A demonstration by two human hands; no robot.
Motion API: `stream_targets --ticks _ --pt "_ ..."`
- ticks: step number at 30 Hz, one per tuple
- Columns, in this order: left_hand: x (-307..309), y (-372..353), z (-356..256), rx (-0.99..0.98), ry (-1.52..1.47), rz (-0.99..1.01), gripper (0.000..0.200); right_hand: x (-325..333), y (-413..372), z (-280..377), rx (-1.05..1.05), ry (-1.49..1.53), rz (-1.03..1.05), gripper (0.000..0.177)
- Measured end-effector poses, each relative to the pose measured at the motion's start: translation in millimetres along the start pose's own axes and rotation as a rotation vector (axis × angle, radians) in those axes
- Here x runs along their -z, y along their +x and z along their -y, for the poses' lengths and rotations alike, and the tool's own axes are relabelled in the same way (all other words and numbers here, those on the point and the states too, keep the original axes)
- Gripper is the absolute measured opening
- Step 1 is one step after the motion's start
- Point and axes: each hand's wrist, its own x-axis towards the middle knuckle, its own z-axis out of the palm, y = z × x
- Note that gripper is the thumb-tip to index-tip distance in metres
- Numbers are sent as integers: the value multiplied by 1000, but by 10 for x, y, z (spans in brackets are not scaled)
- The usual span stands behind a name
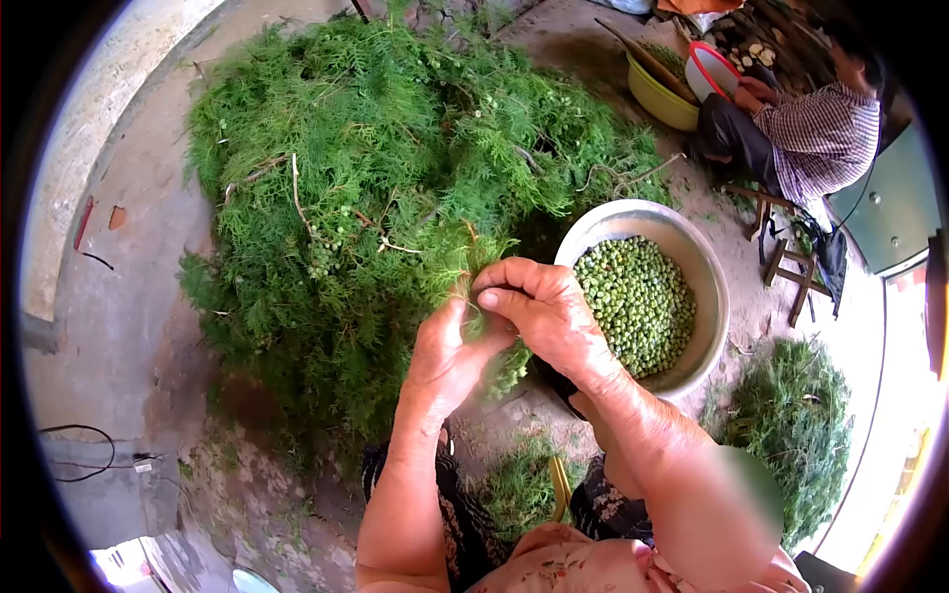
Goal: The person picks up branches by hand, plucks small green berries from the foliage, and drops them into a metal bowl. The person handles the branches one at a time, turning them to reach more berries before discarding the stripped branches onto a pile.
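Both of my hands meet at a green sprig (457,259) in front of the large heap of feathery green branches (326,188). My left hand (445,356) is closed round the lower part of the sprig. Thumb and fingers of my right hand (539,311) are pinched together at the same sprig, beside the left hand. Some green clusters (509,371) show just below the hands. Right of my right hand stands a wide metal basin (714,296) holding many small round green cones (638,306).
A smaller pile of green sprigs (796,420) lies at the lower right. At the upper right, another person (811,138) sits by a yellow basin (657,97) and a red-rimmed bowl (710,71). A wooden stool (791,267) stands near them. Loose greenery (524,479) lies between my legs.
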Motion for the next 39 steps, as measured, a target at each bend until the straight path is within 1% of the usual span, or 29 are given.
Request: stream_targets --ticks 3,6,7,8,9,10,11,12,13,15,16,17,19,20,21,22,24,25,27,28,30,32,33,34,35,36,37,39 --pt "-6 11 25 26 -146 -18 36 -21 -9 -9 50 15 -4 11" --pt "7 26 187 121 -408 -64 33 -11 2 43 71 119 -95 8" --pt "-4 -12 206 73 -361 -113 31 -5 19 68 78 153 -123 8" --pt "-16 -48 208 27 -311 -164 29 58 39 94 104 76 -176 8" --pt "-2 -78 154 46 -261 -183 28 160 51 155 79 -11 -242 12" --pt "27 -99 91 64 -211 -202 27 251 90 148 116 31 -337 13" --pt "59 -113 62 82 -163 -222 26 362 105 140 146 -37 -410 15" --pt "97 -105 106 52 -311 -234 26 582 174 -57 237 -368 -486 20" --pt "151 -107 137 42 -355 -236 26 788 217 -219 280 -563 -509 27" --pt "198 -89 184 33 -455 -285 26 914 226 -298 425 -1054 -732 29" --pt "192 -86 120 39 -518 -290 26 945 240 -294 470 -1153 -776 27" --pt "182 -81 129 20 -539 -303 26 947 225 -295 377 -989 -657 26" --pt "159 -65 188 -15 -578 -330 27 760 118 -36 192 -659 -416 24" --pt "143 -49 207 -49 -531 -313 29 566 64 76 -6 -312 -348 20" --pt "125 -46 220 -47 -531 -329 30 449 27 87 -106 -225 -241 19" --pt "106 -41 227 -46 -532 -345 30 369 -38 176 -202 -263 -77 19" --pt "66 -13 180 -63 -536 -398 29 215 -55 166 -392 -211 120 22" --pt "56 -10 182 -65 -542 -446 28 168 -55 31 -331 -254 206 22" --pt "53 -7 190 -72 -553 -543 26 52 -70 -109 -320 -294 242 30" --pt "66 -15 158 -94 -552 -556 23 -8 -80 -155 -397 -137 171 34" --pt "89 -50 84 -104 -496 -509 23 -96 -86 -232 -538 180 30 43" --pt "76 -119 10 -91 -441 -452 22 -121 -52 -322 -584 445 -24 54" --pt "93 -128 89 -131 -160 -423 20 -120 -36 -353 -606 577 -50 61" --pt "78 -168 77 -131 -109 -352 20 -98 -25 -363 -599 621 -37 58" --pt "49 -197 48 -131 -58 -281 21 -124 -39 -329 -590 593 -134 55" --pt "19 -200 -1 -249 146 -199 21 -169 -74 -290 -579 564 -231 51" --pt "-10 -176 48 -433 296 -189 21 -199 -99 -270 -566 536 -328 48" --pt "-80 -177 -26 -617 423 -76 45 -102 -60 -335 -517 476 -224 36"
